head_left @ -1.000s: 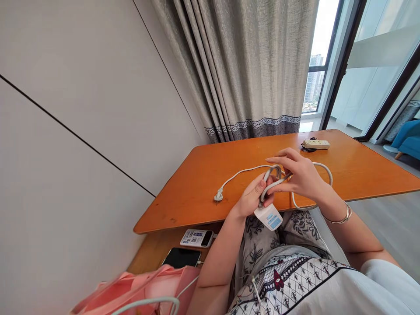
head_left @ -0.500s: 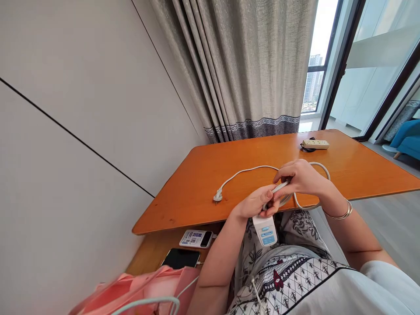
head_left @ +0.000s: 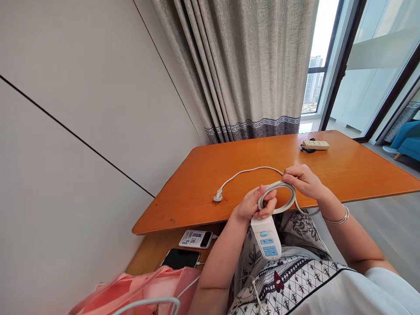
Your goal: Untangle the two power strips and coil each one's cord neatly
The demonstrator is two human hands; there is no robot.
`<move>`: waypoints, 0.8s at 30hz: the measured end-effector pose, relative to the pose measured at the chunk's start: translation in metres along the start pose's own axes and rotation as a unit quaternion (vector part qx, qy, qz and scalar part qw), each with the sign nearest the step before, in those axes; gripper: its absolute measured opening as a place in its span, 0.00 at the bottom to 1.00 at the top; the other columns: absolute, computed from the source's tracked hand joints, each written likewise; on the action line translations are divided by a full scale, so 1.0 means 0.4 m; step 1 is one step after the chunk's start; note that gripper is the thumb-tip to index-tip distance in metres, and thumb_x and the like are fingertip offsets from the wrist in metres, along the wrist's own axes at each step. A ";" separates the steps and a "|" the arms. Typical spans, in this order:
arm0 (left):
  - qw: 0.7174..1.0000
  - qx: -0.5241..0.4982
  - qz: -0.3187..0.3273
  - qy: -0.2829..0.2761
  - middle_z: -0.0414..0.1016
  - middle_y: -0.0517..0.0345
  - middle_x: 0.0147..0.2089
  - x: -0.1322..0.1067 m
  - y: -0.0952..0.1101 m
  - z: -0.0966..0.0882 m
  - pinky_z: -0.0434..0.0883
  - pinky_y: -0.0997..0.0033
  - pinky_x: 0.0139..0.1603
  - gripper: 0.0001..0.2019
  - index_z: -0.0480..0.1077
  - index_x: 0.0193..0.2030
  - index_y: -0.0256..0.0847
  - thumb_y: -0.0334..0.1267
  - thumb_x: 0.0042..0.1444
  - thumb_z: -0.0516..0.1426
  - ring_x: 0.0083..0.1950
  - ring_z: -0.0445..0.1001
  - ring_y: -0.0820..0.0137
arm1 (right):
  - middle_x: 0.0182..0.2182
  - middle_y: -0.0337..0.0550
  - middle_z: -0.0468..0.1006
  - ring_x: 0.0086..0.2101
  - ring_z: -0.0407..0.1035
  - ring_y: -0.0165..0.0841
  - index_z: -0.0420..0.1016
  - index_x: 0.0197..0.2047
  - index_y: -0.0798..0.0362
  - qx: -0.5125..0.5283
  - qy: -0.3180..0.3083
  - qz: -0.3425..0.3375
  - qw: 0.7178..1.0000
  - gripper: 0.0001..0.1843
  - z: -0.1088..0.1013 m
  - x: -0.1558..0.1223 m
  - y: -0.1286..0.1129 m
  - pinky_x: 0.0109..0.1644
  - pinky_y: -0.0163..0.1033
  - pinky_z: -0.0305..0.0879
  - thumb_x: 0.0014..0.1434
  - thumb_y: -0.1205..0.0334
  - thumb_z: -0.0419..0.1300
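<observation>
My left hand (head_left: 252, 204) is closed around the top of a white power strip (head_left: 267, 238) with blue sockets and around a loop of its white cable (head_left: 278, 199). The strip hangs down over my lap. My right hand (head_left: 303, 180) pinches the far side of the same cable loop just above the table's near edge. The free part of the cable runs left across the orange wooden table (head_left: 203, 183) and ends in a white plug (head_left: 218, 197) lying flat.
A second beige power strip (head_left: 315, 144) lies at the table's far right. A power bank (head_left: 197, 239) and a dark phone (head_left: 181, 258) sit on a lower ledge at my left, by pink fabric (head_left: 144, 288). Grey curtain and window stand behind.
The cable loop has widened and tightened around my left hand's grip. The power strip has swung from slanting right to hanging straight down. My right hand has dropped lower onto the loop.
</observation>
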State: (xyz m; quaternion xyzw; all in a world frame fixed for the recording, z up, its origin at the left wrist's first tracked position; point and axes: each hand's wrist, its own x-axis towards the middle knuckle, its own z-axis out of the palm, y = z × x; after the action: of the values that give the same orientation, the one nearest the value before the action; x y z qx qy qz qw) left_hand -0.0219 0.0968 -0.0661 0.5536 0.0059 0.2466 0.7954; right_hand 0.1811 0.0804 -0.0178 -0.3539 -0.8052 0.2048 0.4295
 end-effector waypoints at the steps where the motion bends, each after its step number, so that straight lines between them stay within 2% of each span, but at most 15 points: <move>1: 1.000 0.001 0.002 0.002 0.55 0.71 0.12 0.000 0.002 0.000 0.45 0.79 0.11 0.26 0.54 0.29 0.44 0.65 0.60 0.52 0.10 0.43 0.79 | 0.18 0.31 0.54 0.21 0.48 0.24 0.58 0.20 0.52 0.005 0.007 0.007 1.000 0.30 0.003 0.001 -0.004 0.25 0.33 0.47 0.67 0.42 0.52; 11: 0.999 -0.018 -0.027 0.015 0.46 0.74 0.15 -0.001 0.021 0.023 0.40 0.81 0.11 0.28 0.54 0.28 0.43 0.66 0.57 0.55 0.11 0.39 0.82 | 0.17 0.31 0.49 0.22 0.44 0.24 0.52 0.19 0.51 0.050 0.069 0.026 0.996 0.31 0.029 0.000 -0.016 0.25 0.35 0.43 0.65 0.38 0.51; 17: 0.998 -0.053 0.016 0.027 0.45 0.75 0.15 -0.005 0.015 0.024 0.40 0.81 0.11 0.28 0.53 0.28 0.43 0.65 0.56 0.57 0.11 0.38 0.83 | 0.19 0.32 0.50 0.23 0.44 0.25 0.54 0.21 0.51 0.085 0.063 0.036 0.994 0.31 0.033 -0.005 -0.021 0.25 0.34 0.45 0.66 0.36 0.49; 24: 0.998 -0.067 0.017 0.009 0.45 0.75 0.14 -0.001 0.018 0.021 0.40 0.81 0.11 0.27 0.53 0.27 0.43 0.63 0.58 0.57 0.10 0.38 0.83 | 0.21 0.32 0.50 0.24 0.44 0.25 0.53 0.22 0.50 0.108 0.044 0.057 0.992 0.31 0.041 -0.003 -0.010 0.26 0.35 0.45 0.66 0.36 0.49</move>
State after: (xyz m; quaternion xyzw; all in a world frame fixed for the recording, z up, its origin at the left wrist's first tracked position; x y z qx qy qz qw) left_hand -0.0226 0.0910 -0.0566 0.4967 -0.0130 0.2648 0.8265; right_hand 0.1660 0.0763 -0.0249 -0.3600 -0.7368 0.2988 0.4880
